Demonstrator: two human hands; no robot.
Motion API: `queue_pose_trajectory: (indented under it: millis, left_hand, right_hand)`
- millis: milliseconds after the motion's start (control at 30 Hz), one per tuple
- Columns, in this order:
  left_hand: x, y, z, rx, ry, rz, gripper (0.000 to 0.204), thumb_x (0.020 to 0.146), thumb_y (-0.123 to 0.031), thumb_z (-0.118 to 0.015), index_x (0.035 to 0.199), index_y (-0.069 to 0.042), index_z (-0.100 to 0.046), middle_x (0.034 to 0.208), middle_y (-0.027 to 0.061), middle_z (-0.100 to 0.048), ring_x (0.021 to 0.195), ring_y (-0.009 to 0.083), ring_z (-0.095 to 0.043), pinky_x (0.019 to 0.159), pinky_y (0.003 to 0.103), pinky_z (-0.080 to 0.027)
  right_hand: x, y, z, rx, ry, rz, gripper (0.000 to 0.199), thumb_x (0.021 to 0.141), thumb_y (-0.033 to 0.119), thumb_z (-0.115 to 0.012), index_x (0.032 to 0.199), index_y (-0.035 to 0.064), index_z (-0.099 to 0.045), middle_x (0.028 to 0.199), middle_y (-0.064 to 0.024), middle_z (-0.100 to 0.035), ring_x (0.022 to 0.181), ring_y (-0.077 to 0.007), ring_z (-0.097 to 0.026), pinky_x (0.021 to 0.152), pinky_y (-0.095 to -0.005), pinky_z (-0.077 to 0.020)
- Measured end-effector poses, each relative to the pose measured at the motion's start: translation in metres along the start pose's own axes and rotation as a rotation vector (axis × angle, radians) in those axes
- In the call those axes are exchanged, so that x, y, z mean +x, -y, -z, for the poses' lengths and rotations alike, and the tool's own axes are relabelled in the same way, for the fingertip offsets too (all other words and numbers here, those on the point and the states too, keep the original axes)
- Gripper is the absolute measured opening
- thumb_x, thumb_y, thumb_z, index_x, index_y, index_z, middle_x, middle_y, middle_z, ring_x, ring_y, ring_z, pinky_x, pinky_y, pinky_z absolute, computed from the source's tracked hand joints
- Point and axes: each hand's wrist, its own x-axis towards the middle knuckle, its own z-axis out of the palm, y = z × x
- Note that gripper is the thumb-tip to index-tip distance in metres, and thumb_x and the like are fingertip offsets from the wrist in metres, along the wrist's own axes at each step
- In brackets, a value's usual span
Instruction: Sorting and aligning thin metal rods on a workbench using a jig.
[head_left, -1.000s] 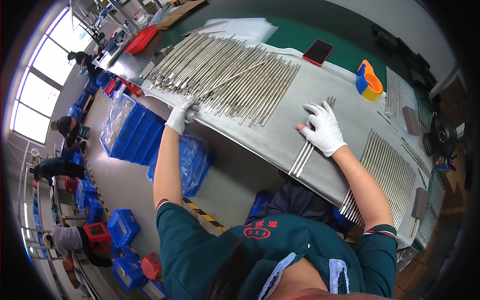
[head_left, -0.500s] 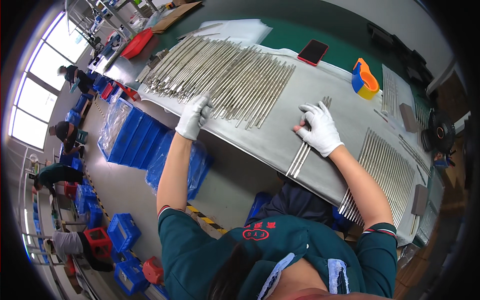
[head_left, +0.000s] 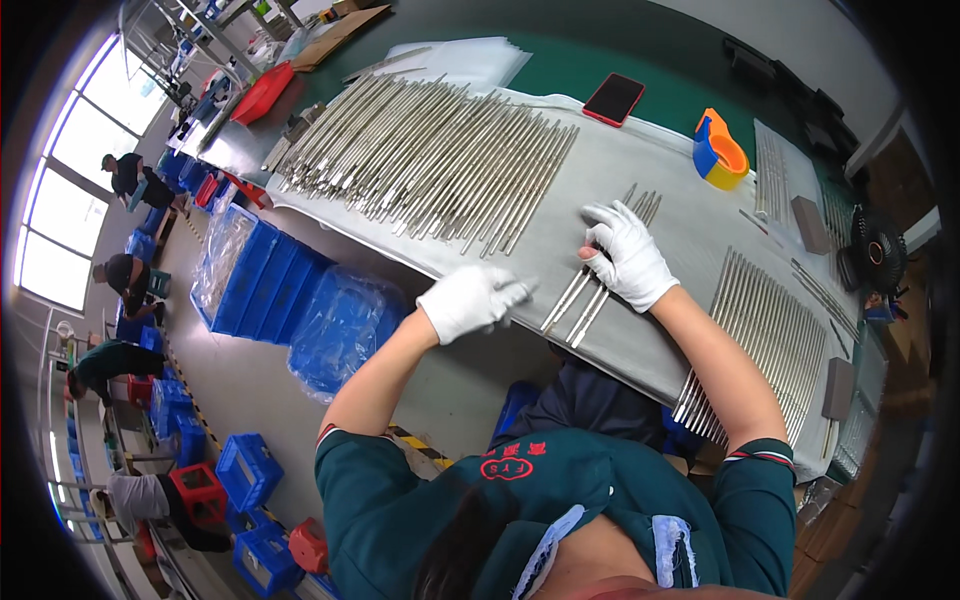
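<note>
My right hand (head_left: 630, 262), in a white glove with a bare thumb tip, is bent over a few thin metal rods (head_left: 583, 322) lying on the grey-covered table. Its thumb and fingers close around them from above; the exact grip is partly hidden under the glove. One rod lies slightly apart to the left of the others. My left hand (head_left: 468, 302), also gloved in white, is over the table's front edge, its fingers stretched toward the rods' near ends. Nothing shows in it. Beyond it lies a broad pile of metal rods (head_left: 420, 160).
A neat row of rods (head_left: 765, 345) lies at right, near grey blocks (head_left: 838, 388). A red-edged phone (head_left: 614, 99) and tape dispenser (head_left: 720, 155) sit at the back. Blue crates (head_left: 265, 285) stand left of the table; several people work farther left.
My left hand has moved from the big pile rightward and nearer, its fingers going from curled to stretched. Under my right hand, one rod has separated to the left from the others.
</note>
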Motion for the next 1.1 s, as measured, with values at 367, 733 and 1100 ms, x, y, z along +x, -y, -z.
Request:
queue_pose_trajectory:
  millis: [367, 733, 1100]
  left_hand:
    - [0.103, 0.046, 0.111, 0.8, -0.777, 0.083, 0.05, 0.077, -0.046, -0.056, 0.102, -0.003, -0.063, 0.101, 0.0189, -0.063, 0.096, 0.032, -0.061, 0.084, 0.041, -0.047]
    - [0.119, 0.033, 0.144, 0.791, -0.599, 0.235, 0.039, 0.073, -0.029, -0.059, 0.1, -0.001, -0.066, 0.104, 0.0222, -0.063, 0.098, 0.0338, -0.061, 0.086, 0.04, -0.048]
    - [0.132, 0.052, 0.153, 0.914, -0.59, 0.25, 0.028, 0.075, -0.013, -0.053, 0.096, 0.001, -0.066, 0.104, 0.0244, -0.062, 0.098, 0.0366, -0.06, 0.085, 0.04, -0.048]
  right_hand:
    - [0.001, 0.002, 0.0, -0.003, 0.004, -0.029, 0.031, 0.078, 0.029, -0.064, 0.068, 0.001, -0.059, 0.11, -0.0165, -0.059, 0.11, -0.031, -0.052, 0.105, -0.0452, -0.0315]
    - [0.002, 0.003, 0.004, -0.008, 0.025, -0.046, 0.03, 0.078, 0.029, -0.064, 0.068, 0.0009, -0.06, 0.11, -0.0165, -0.06, 0.11, -0.031, -0.052, 0.105, -0.0447, -0.0317]
    - [0.001, 0.006, 0.003, 0.001, 0.01, -0.037, 0.03, 0.078, 0.029, -0.065, 0.066, 0.0014, -0.058, 0.109, -0.0167, -0.06, 0.108, -0.0315, -0.053, 0.105, -0.0446, -0.0319]
